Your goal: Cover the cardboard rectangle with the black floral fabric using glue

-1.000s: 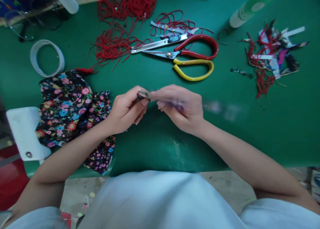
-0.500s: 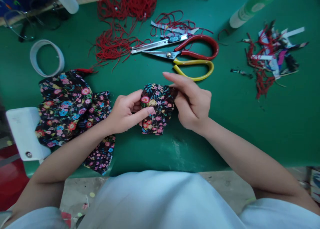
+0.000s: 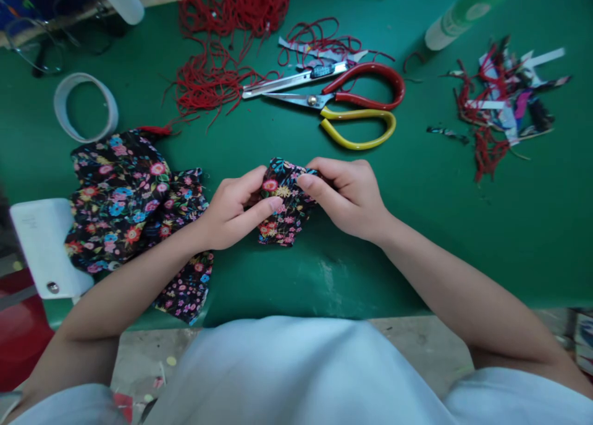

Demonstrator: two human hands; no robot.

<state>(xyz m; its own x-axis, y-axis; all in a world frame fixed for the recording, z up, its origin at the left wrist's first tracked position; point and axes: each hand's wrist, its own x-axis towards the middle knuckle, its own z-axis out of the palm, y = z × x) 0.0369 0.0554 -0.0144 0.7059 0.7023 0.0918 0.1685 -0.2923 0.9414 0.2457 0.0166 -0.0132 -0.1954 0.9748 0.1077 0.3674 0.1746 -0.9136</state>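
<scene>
A small piece of black floral fabric (image 3: 283, 214) is held between both hands above the green table (image 3: 278, 277). My left hand (image 3: 231, 212) pinches its left edge, thumb laid across the cloth. My right hand (image 3: 349, 196) grips its upper right part, fingers curled over it. The lower end of the cloth hangs down toward the table.
A heap of black floral fabric pieces (image 3: 134, 209) lies to the left. Red and yellow handled scissors (image 3: 343, 97) and tangled red cord (image 3: 222, 48) lie beyond the hands. Scraps (image 3: 503, 104) sit at right, a tape ring (image 3: 86, 107) and a white box (image 3: 44, 246) at left.
A second ago the cloth was bunched small between my fingers. It has since been spread out, and my right hand's raised fingers have come down and closed on its top.
</scene>
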